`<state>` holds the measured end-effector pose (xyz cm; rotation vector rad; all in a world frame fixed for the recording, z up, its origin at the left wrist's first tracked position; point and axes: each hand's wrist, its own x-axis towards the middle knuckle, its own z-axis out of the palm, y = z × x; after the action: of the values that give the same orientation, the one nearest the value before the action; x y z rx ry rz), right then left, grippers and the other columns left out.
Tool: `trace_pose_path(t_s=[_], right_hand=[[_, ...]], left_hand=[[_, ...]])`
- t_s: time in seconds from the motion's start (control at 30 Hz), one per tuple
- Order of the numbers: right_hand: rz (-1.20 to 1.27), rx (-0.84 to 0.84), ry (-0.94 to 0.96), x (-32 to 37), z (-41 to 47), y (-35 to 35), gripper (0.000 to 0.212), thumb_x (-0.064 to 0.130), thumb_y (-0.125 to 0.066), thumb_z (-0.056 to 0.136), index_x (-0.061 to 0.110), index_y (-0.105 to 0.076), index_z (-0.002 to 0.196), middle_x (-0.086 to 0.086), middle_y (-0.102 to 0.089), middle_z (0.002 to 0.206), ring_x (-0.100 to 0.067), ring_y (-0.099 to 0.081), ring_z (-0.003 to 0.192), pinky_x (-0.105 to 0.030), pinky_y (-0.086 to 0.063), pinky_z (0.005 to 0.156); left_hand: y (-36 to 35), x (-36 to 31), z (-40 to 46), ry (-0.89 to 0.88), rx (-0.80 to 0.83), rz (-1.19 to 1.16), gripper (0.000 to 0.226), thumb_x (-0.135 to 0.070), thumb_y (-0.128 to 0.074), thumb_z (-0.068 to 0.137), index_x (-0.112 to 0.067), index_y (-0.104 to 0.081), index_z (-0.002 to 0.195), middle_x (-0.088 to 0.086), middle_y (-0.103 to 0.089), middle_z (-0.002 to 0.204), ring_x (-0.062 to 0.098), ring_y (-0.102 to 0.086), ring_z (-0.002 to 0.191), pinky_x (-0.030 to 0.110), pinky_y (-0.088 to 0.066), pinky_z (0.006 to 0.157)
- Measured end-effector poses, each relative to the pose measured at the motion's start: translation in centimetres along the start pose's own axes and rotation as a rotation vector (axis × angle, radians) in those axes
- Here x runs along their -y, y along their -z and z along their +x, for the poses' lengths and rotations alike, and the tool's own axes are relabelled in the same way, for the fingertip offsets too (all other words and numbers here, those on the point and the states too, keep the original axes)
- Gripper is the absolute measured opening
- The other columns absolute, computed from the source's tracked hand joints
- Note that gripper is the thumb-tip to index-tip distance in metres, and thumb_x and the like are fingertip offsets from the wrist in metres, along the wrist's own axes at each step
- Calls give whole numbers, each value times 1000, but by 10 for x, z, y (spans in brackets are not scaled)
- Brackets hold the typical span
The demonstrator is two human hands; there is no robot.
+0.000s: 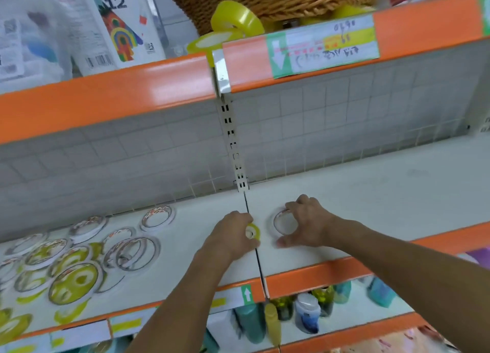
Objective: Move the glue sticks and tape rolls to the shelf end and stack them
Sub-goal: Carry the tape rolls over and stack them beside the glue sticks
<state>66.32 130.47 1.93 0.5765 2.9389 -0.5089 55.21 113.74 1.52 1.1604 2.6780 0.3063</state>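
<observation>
Tape roll [252, 231] mostly hidden by left hand [233, 233].

A small yellow tape roll [252, 231] upright beside a flat white-rimmed tape roll [283, 221] on the shelf.

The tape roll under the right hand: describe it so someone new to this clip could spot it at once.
Find the white middle shelf and the dark seam that splits it. Just right of that seam a flat white-rimmed tape roll lies alone, with the right hand curled round it. The small yellow roll in the left hand sits on the seam; the other rolls crowd far left.
</observation>
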Motion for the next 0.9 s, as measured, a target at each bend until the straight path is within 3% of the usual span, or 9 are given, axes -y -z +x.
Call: trace_pose_path(t_s=[0.4,0.9], right_hand=[[30,-148,-277,-107,-50,33,96,74,-73,66,17,-46,138,-10,-43,130,-27,-42,118,-34,-40,99],[-6,-198,-425,-293,-123,88,94,69,-73,70,18,-42,142,-9,-40,133,-27,-40,122,-35,-41,102]], left_hand=[[-18,-121,56,-285,28,2,58,-38,-69,86,-21,-50,139,5,-51,132,21,-49,122,27,-39,96],[-62,-333,106,-416,18,-19,62,-39,-72,83,-23,-51,138,2,-54,133,21,-51,121,29,-41,95]])
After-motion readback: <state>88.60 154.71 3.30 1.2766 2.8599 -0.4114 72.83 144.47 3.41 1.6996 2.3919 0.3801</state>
